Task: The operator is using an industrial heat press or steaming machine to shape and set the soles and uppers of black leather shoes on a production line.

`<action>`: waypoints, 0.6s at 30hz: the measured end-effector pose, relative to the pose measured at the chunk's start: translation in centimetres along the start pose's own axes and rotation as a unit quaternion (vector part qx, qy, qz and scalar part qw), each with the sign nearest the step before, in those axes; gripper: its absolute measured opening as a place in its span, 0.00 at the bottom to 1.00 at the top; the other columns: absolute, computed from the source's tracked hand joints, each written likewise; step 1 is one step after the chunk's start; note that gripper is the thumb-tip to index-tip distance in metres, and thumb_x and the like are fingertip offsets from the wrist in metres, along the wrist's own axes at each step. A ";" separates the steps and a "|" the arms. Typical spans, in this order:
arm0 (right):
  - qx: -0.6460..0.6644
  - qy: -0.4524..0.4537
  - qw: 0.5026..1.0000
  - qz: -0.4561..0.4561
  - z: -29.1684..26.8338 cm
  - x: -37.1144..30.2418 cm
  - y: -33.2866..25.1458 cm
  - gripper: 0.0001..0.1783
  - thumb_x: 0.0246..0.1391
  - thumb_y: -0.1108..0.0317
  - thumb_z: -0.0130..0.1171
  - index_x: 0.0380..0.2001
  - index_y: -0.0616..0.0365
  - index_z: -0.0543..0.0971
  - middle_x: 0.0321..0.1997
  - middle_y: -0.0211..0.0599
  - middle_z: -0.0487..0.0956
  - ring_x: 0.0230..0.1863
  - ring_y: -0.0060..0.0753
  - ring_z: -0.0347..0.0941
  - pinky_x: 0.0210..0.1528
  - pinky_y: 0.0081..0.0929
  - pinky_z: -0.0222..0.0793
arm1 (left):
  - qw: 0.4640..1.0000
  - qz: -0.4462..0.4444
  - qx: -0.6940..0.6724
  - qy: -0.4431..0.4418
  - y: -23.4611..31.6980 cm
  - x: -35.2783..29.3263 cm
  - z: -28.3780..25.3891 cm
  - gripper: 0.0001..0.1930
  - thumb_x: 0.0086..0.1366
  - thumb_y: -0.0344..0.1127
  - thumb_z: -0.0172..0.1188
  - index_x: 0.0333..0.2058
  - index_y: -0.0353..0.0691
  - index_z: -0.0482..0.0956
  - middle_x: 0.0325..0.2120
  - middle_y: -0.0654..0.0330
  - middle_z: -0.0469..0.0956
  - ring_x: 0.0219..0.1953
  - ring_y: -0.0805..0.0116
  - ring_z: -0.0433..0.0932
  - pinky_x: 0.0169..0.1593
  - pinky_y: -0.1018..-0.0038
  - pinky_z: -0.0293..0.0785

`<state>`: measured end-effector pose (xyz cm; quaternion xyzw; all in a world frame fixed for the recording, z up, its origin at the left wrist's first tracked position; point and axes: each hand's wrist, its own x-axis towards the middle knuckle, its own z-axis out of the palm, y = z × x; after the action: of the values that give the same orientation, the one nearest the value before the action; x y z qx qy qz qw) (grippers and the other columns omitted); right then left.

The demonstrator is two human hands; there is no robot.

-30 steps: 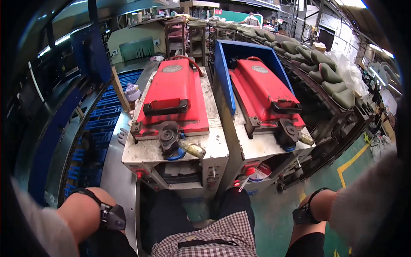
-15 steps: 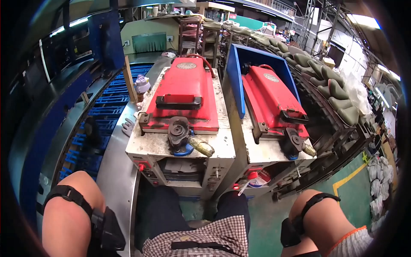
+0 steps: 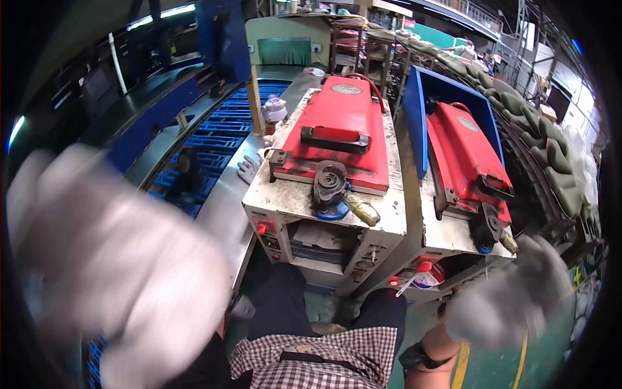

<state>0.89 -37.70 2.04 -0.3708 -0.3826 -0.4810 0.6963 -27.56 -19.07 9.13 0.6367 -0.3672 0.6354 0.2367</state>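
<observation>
My left hand (image 3: 123,259), in a whitish work glove, is raised large at the lower left and smeared by motion, so its fingers are unclear. On the right, my right hand (image 3: 512,298) wears a grey-looking glove, blurred too, close to the front corner of the right-hand machine. Two red-topped machines stand ahead: the left red cover (image 3: 346,117) and the right red cover (image 3: 463,139), each with a black handle. At the left machine's front sit a dark round knob-like fitting (image 3: 330,181) and a dirty greenish wrapped piece (image 3: 363,211). I see nothing held in either hand.
A conveyor of blue bars (image 3: 220,129) runs along the left beside a metal ledge with a grey glove (image 3: 247,170) on it. A lidded bottle (image 3: 275,109) stands by a wooden post. Rows of green padded shapes (image 3: 528,123) fill a rack at the right.
Both gloved hands have come up into view; earlier mainly the forearms and one glove cuff showed. The view has swung left, so the machines appear further right.
</observation>
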 end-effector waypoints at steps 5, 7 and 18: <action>-0.075 -0.444 0.869 0.204 6.1 -8.5 5.8 0.25 0.61 0.71 0.58 0.62 0.60 0.76 0.57 0.45 0.77 0.58 0.39 0.74 0.62 0.34 0.68 | 0.911 -0.257 0.317 -0.059 -17.4 -9.2 2.4 0.20 0.66 0.30 0.60 0.56 0.33 0.77 0.53 0.50 0.78 0.57 0.59 0.77 0.64 0.64 0.69; -0.069 -0.546 0.806 0.218 7.7 -11.8 7.7 0.26 0.62 0.60 0.60 0.61 0.58 0.76 0.55 0.53 0.81 0.56 0.52 0.77 0.60 0.43 0.71 | 0.874 -0.284 0.343 -0.195 -21.5 -12.4 2.5 0.18 0.65 0.37 0.62 0.52 0.37 0.79 0.46 0.51 0.81 0.53 0.54 0.79 0.58 0.63 0.73; -0.009 -0.647 0.661 0.379 9.1 -13.7 10.1 0.31 0.61 0.53 0.61 0.67 0.43 0.75 0.54 0.42 0.85 0.51 0.38 0.82 0.61 0.32 0.71 | 0.562 -0.599 0.228 -0.522 -29.9 -12.6 3.8 0.32 0.58 0.68 0.59 0.27 0.38 0.85 0.23 0.55 0.83 0.26 0.60 0.82 0.35 0.65 0.76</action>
<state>5.58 -21.75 -7.70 -0.7082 -0.5584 0.1822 0.3918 -1.20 -1.47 1.40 0.9639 0.1961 -0.0333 0.1773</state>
